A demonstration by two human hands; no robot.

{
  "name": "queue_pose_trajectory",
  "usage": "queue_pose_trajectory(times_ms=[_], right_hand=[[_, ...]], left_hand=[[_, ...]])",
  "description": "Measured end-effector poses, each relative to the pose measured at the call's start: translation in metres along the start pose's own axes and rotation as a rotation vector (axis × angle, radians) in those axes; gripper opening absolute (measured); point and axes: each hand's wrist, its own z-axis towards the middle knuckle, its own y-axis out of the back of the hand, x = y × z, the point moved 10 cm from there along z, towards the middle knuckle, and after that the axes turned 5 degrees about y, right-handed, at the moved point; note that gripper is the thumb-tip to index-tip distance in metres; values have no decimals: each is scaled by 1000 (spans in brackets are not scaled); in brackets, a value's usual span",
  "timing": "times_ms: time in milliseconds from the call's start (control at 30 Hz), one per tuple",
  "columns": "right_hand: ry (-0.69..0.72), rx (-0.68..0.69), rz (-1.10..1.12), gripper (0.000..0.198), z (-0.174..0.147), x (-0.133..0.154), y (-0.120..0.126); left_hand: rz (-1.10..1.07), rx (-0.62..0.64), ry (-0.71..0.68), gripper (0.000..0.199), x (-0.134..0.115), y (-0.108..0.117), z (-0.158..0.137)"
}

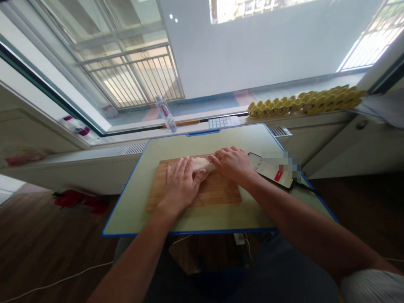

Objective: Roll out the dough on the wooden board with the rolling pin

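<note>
A pale lump of dough (201, 164) lies on a wooden board (217, 191), stretched sideways between my two hands. My left hand (182, 179) covers its left end, fingers bent over the far side and thumb against the near side. Over the right end curls my right hand (232, 163), its thumb pointing left along the dough. Both palms hide the ends of the lump, so only the middle shows. Under the board is a small pale-green table (142, 221) with a blue rim.
A phone (272, 170) with a cable rests on the table right of the board. Along the windowsill stand a plastic bottle (166, 114), a brown stick (186, 123), a blue-and-white gridded item (219, 122) and a yellow wavy-edged object (303, 104). A radiator (126, 150) runs below the window.
</note>
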Motion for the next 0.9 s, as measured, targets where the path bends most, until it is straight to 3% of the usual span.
queue_pose_trajectory(times_ms=[233, 367, 500, 733, 800, 900], right_hand=[[-22, -59, -22, 61, 0, -4, 5], [-34, -44, -21, 58, 1, -6, 3], [-28, -36, -9, 59, 1, -4, 3], [-35, 28, 8, 56, 0, -3, 0], [-30, 32, 8, 55, 0, -2, -1], [-28, 9, 14, 54, 0, -2, 0]], left_hand=[[-5, 179, 38, 67, 16, -19, 78], [-8, 200, 15, 63, 14, -20, 89], [8, 137, 1, 67, 9, -12, 57], [36, -78, -123, 75, -26, 2, -50], [25, -95, -137, 77, -31, 1, -64], [5, -77, -105, 78, -28, 0, -57]])
